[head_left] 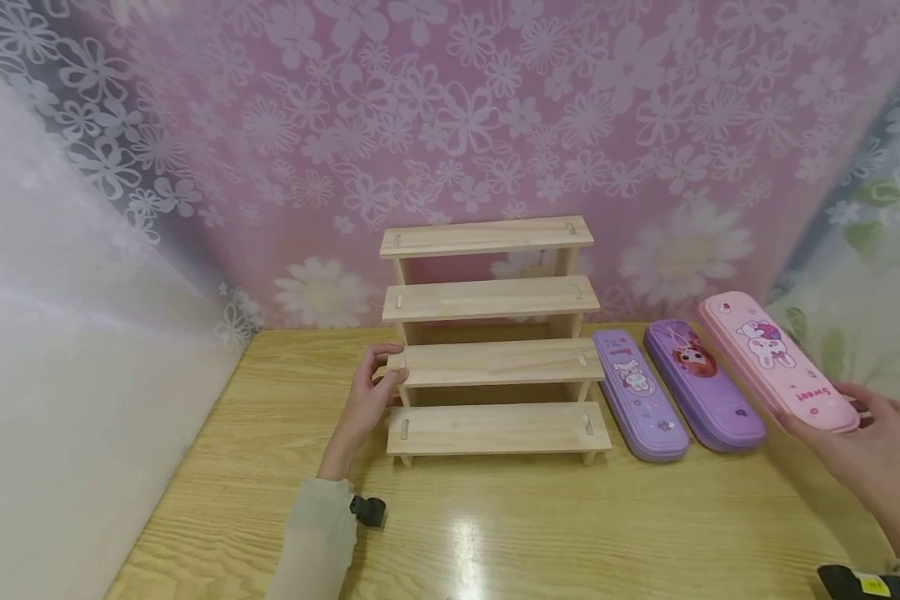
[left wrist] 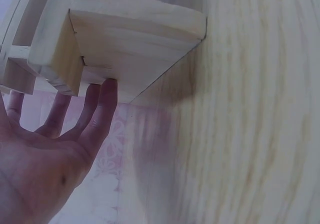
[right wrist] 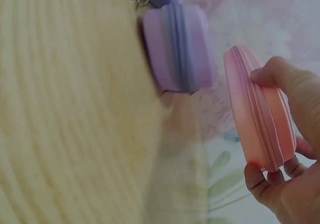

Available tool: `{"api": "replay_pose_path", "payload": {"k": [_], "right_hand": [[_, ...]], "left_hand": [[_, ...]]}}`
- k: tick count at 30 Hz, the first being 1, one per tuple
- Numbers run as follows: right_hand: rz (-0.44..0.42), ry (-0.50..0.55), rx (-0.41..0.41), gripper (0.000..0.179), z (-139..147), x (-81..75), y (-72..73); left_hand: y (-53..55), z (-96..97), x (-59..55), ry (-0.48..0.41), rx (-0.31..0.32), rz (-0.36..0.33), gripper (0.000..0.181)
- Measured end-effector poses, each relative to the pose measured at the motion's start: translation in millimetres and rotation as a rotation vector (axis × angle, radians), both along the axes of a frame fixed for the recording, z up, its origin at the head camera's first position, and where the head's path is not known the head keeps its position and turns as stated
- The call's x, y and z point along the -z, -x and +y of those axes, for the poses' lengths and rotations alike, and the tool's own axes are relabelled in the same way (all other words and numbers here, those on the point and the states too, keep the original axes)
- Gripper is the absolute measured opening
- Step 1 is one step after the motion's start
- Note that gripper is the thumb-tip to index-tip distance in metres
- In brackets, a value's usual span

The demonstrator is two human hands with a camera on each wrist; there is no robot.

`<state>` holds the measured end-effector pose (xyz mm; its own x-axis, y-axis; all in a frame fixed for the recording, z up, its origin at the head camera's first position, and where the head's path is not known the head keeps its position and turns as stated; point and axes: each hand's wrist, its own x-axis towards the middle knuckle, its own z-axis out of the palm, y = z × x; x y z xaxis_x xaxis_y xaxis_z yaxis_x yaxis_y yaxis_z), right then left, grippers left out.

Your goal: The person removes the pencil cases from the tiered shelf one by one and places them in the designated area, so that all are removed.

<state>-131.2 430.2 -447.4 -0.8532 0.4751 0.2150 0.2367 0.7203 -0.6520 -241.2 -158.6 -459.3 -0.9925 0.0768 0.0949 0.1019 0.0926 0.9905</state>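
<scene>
A four-step wooden display shelf [head_left: 495, 362] stands on the table with its steps rising toward the back. At its left end my left hand [head_left: 371, 387] grips the second step from the front; in the left wrist view the fingers [left wrist: 102, 114] reach up against the shelf's side. My right hand [head_left: 873, 437] holds a pink pencil case [head_left: 780, 358] by its near end, raised off the table and tilted. Its lid has a white bunny and the word "Sweet". The right wrist view shows thumb and fingers pinching the case across its zippered edge [right wrist: 260, 119].
Right of the shelf lie a light purple pencil case [head_left: 639, 396] and a darker purple pencil case [head_left: 703, 385], side by side. A pink flowered curtain [head_left: 450, 125] hangs behind the wood-grain table [head_left: 495, 525], with pale fabric at both sides.
</scene>
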Motion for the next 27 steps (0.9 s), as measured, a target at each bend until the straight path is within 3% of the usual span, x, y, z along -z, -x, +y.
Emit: {"api": "replay_pose_path", "payload": {"k": [12, 20, 24, 27], "right_hand": [[-0.147, -0.049, 0.059, 0.093, 21, 19.2, 7.0], [-0.195, -0.027, 0.028, 0.096, 27, 25.1, 9.3], [-0.24, -0.06, 0.013, 0.1, 29, 26.6, 10.7], [-0.212, -0.107, -0.009, 0.097, 30, 27.5, 10.7]], "left_hand": [[-0.6, 3.3, 1.1, 0.019, -0.012, -0.016, 0.036], [-2.2, 2.9, -0.2, 0.022, -0.009, -0.016, 0.037], [-3.6, 0.6, 0.9, 0.056, 0.011, 0.006, 0.038], [-8.6, -3.8, -0.3, 0.126, 0.028, 0.028, 0.04]]}}
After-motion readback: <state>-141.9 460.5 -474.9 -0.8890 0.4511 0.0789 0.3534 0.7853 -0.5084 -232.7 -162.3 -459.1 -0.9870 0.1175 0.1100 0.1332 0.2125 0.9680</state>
